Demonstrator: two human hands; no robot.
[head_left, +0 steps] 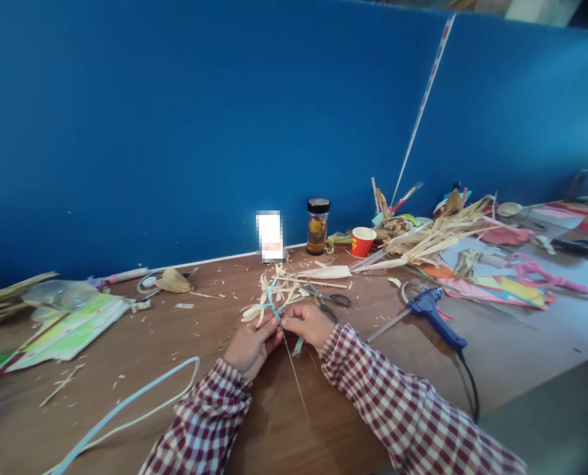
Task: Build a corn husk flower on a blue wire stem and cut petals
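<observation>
Head view. Left hand (251, 346) and right hand (308, 324) meet at centre of worktop (209, 396), fingers of both pinched closed on husk bundle (266, 305) where its leaves join thin stem (294, 376).

Blue wrap (272, 303) covers the join only; stem below hands bare. Judged: binding begun, most of stem length unwrapped.

Husk scraps litter worktop around hands. Scissors (330, 300) just beyond right hand; glue gun (435, 315) further right, untouched. Pale blue cord (125, 406) loops near left sleeve. Husk pile (432, 241), red cup (362, 241) and jar (317, 226) against blue wall.

Scissors (330, 300) and glue gun (435, 316) crowd the right hand (307, 323).
</observation>
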